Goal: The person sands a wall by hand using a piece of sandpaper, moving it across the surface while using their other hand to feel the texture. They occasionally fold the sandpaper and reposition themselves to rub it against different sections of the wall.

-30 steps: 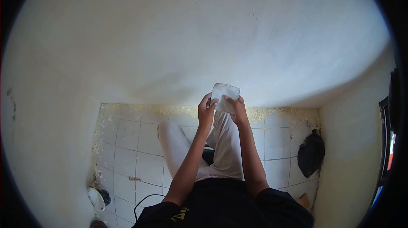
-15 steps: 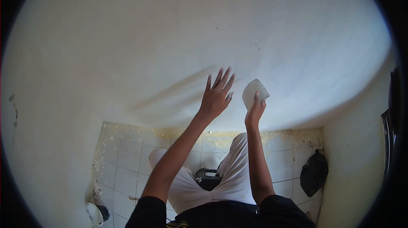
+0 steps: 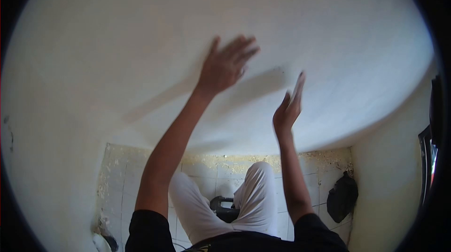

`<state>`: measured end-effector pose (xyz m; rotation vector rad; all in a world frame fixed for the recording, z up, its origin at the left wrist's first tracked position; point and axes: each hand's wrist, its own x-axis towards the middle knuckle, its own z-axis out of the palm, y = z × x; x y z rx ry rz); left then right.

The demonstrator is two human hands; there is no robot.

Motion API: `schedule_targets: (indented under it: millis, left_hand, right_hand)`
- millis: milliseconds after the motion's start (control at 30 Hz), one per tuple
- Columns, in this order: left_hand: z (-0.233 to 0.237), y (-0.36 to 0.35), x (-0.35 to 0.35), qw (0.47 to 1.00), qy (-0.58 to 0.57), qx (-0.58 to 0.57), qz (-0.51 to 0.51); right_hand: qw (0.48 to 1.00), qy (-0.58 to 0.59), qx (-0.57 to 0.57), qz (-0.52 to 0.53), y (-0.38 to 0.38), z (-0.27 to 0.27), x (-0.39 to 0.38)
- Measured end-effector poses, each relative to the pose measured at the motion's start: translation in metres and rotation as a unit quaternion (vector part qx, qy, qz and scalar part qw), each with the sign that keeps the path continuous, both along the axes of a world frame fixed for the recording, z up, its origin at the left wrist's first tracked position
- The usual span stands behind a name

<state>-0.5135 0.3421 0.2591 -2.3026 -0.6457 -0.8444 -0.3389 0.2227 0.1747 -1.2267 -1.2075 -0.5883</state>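
Observation:
My left hand (image 3: 225, 64) is raised against the white plastered wall (image 3: 141, 41), palm toward it and fingers spread, with its shadow just below; it holds nothing. My right hand (image 3: 289, 106) is lower and to the right, seen edge-on and blurred, fingers stretched up along the wall. The small white sheet it held a moment ago does not show; it may be hidden behind the palm. Both forearms reach up from my black sleeves.
Below, a white tiled floor (image 3: 206, 177) has crumbs of plaster along the wall base. A black bag (image 3: 342, 198) lies at the right wall, a dark object (image 3: 224, 209) sits between my legs, and a doorway edge (image 3: 430, 158) shows far right.
My hands parted from the white sheet held at chest height. The left hand rose onto the wall, the right lifted the sheet toward the wall, and the sheet is now out of sight.

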Motion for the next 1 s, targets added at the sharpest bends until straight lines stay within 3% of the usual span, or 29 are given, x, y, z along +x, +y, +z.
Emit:
schedule_targets:
  millis: [133, 200, 267, 433, 500, 633, 733, 833, 900, 1000]
  left_hand:
    - [0.033, 0.002, -0.029, 0.994, -0.084, 0.049, 0.049]
    - [0.026, 0.002, -0.034, 0.994, -0.086, 0.034, 0.06]
    - [0.01, -0.002, -0.038, 0.994, -0.079, 0.016, 0.07]
    - [-0.034, -0.01, -0.042, 0.993, -0.067, -0.044, 0.088]
    - [-0.048, -0.008, -0.046, 0.993, -0.058, -0.054, 0.084]
    - [-0.059, -0.004, -0.061, 0.995, -0.034, -0.037, 0.092]
    - [-0.064, -0.005, -0.064, 0.994, -0.036, -0.04, 0.1]
    - [-0.07, -0.009, -0.064, 0.99, -0.048, -0.056, 0.121]
    - [-0.076, -0.012, -0.066, 0.987, -0.059, -0.069, 0.132]
    - [-0.083, -0.013, -0.064, 0.988, -0.071, -0.07, 0.119]
  right_hand:
    - [0.993, -0.073, 0.094, 0.013, 0.035, 0.122, 0.006]
    - [0.991, -0.081, 0.104, 0.032, 0.05, 0.135, 0.003]
    - [0.978, -0.191, 0.066, -0.047, 0.072, 0.116, 0.001]
    - [0.963, -0.263, -0.062, -0.01, 0.075, -0.055, 0.0]
    - [0.961, -0.244, -0.124, 0.043, 0.059, -0.051, 0.007]
    - [0.969, -0.244, -0.036, -0.017, 0.064, 0.071, 0.021]
    - [0.969, -0.2, 0.142, -0.039, 0.075, 0.188, 0.038]
    - [0.961, -0.199, 0.182, -0.054, 0.081, 0.211, 0.043]
    - [0.969, -0.187, 0.148, -0.055, 0.079, 0.187, 0.031]
    - [0.966, -0.253, -0.008, -0.058, 0.094, 0.026, 0.023]
